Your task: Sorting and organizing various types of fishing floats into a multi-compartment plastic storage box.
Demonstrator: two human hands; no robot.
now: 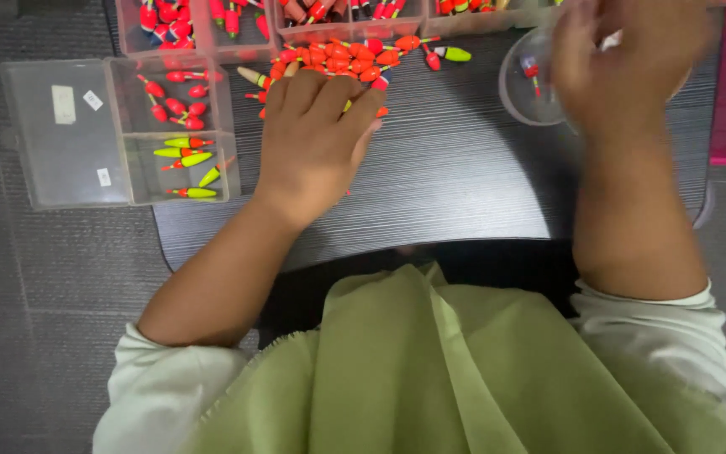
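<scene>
dark ribbed tabletop (464,176): left hand (317,139) rests loosely flat over red floats (338,59), hiding some; right hand (623,59) blurred, its grip unclear.

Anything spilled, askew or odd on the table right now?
Nothing looks damaged. A loose heap of red floats lies on the dark table outside the clear compartment box, partly under the left hand. One yellow-green float lies apart. The right hand is blurred above a round clear tub.

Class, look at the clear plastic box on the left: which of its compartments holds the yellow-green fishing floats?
The nearest small compartment, at the box's lower right. Its floats are yellow-green; the compartment just beyond holds red ones, and the large left section holds no floats.
</scene>
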